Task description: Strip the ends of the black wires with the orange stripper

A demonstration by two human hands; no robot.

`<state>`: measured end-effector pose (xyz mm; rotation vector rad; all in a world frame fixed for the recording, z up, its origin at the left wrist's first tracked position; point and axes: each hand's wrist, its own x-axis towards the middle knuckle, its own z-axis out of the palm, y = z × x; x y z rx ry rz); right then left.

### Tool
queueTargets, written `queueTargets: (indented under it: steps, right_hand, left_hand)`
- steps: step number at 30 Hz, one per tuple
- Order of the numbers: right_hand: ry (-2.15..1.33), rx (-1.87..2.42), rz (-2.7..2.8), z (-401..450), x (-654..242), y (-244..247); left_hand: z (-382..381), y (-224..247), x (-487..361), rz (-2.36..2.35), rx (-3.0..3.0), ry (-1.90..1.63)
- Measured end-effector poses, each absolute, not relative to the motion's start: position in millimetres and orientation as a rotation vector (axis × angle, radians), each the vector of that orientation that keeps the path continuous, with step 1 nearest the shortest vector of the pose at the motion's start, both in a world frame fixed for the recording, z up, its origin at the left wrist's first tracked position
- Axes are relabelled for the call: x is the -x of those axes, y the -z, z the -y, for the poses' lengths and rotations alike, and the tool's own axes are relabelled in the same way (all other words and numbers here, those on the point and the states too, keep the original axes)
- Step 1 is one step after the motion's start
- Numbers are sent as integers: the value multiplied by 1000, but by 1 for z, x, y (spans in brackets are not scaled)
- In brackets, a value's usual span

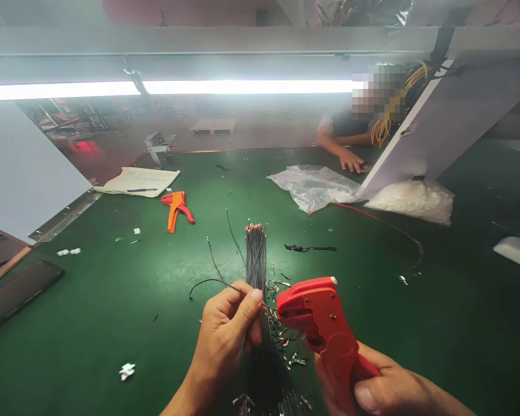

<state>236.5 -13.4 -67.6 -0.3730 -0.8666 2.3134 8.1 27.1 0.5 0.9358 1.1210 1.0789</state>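
My left hand (231, 323) pinches a thin black wire (216, 281) between thumb and fingers, just above a long bundle of black wires (256, 254) with bare copper ends at the top. One end of the held wire reaches the jaws of a red wire stripper (325, 318). My right hand (385, 375) is wrapped round the handles of that stripper, right of the bundle. Small cut pieces (281, 335) and metal terminals (296, 360) lie between the bundle and the tool.
An orange and red stripper (178, 209) and a paper pad with a pen (138, 181) lie at the back left. Plastic bags (314, 186) are at the back right, near another person's hand (351, 160). A dark phone-like slab (21, 294) lies left.
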Motion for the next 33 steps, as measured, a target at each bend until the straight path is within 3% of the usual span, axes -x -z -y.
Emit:
queueTargets:
  steps: [9,17,25,33]
  right_hand:
    - [-2300,374,868,14,-238,67]
    - [-2304,438,794,12,-223,31]
    - [-2365,358,911,3,-227,46]
    - [-2272,609,834,17,-221,32]
  left_hand:
    - [-26,-6,-12,-1106,-909,-1092]
    - [-27,9,-11,-1014,-856,-1110]
    - [-25,-6,-15,-1044,-667,-1074]
    - [-22,-6,-21,-1049,-531,-1059]
